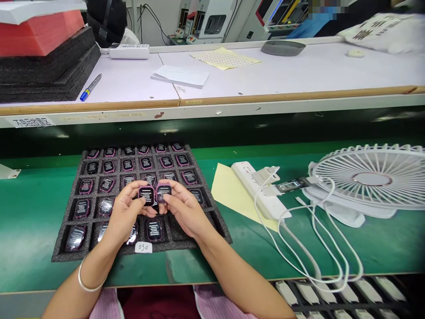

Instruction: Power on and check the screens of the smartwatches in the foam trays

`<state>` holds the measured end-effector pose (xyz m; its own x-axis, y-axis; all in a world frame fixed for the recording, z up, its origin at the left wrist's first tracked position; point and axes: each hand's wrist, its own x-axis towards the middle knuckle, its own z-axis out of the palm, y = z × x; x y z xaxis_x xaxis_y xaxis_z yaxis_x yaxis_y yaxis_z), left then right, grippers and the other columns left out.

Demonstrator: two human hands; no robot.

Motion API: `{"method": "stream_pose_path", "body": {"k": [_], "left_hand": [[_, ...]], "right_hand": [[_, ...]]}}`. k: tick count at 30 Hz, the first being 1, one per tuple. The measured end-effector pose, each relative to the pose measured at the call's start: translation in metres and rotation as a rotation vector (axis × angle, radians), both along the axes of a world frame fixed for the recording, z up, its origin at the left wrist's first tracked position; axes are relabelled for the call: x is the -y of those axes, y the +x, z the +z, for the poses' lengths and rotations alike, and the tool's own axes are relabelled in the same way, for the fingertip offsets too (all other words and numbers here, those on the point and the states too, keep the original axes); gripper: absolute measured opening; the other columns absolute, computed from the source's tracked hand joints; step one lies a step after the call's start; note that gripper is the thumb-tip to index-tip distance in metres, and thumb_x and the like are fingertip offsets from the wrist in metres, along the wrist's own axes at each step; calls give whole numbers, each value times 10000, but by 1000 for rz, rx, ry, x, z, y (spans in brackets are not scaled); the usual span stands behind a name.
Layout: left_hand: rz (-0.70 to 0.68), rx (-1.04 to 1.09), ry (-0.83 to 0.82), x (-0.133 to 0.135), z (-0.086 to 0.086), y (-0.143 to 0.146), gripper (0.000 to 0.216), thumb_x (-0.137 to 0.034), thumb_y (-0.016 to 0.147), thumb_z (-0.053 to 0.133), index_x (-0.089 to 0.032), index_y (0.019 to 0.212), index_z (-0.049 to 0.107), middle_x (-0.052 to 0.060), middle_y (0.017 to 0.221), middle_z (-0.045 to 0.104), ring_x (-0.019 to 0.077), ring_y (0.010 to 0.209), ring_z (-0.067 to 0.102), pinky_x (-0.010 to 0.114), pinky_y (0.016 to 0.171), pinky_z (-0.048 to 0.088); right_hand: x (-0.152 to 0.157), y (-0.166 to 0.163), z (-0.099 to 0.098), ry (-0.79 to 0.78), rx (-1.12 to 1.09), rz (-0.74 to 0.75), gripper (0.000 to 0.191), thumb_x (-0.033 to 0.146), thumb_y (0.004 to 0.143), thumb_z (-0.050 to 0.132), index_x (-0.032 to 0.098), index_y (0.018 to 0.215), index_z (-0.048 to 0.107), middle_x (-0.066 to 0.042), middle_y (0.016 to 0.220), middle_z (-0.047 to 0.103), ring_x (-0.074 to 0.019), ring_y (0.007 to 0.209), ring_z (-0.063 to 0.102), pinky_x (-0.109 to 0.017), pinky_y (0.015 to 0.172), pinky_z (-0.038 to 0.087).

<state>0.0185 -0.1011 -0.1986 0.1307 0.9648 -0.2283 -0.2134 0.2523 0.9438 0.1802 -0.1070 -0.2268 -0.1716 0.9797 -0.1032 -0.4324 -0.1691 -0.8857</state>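
Two small purple-rimmed smartwatch bodies are held side by side above a black foam tray [168,245]. My left hand [128,208] pinches one watch body [146,195] between thumb and fingers. Its screen is lit with lines of white text, too small to read. In my right hand [184,206] is the other watch body [164,192], also showing text, with the thumb on its lower edge. The tray's compartments hold several more of these watch bodies, such as one [153,229] near the front edge. Both hands hide part of the tray's middle and right side.
To the right lie yellow paper [227,188], a white power strip [262,190] with looping white cables, and a white fan [372,177]. A raised shelf [232,84] runs behind, carrying a pen [90,87], papers and stacked foam [46,71]. A rack of pale blocks [345,292] sits lower right.
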Motion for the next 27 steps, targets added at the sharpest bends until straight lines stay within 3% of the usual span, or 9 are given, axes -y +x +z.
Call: {"method": "stream_pose_path", "body": {"k": [14,23,27], "left_hand": [[-13,-29,32,0,-1,0,395,-296,737,740,-178,1080,584,25,979,688,106,542,675,288,571,619],[-45,-8,75,1,-2,1,437,-163,694,690,-190,1115,578,15,1016,671,116,627,708,282,646,627],[-48,-6,34,1,-3,1,364,-248,758,712,-184,1095,587,15,973,678,118,603,702,285,623,629]], "right_hand": [[2,0,2,15,44,3,377,260,821,705,220,1180,595,2,880,649,-111,622,584,-289,612,454],[2,0,0,37,42,-14,476,157,745,748,243,1181,577,-12,1016,628,-101,707,571,-268,671,503],[1,-2,-2,12,59,-48,363,220,786,745,242,1120,604,13,943,615,-78,620,540,-245,592,457]]}}
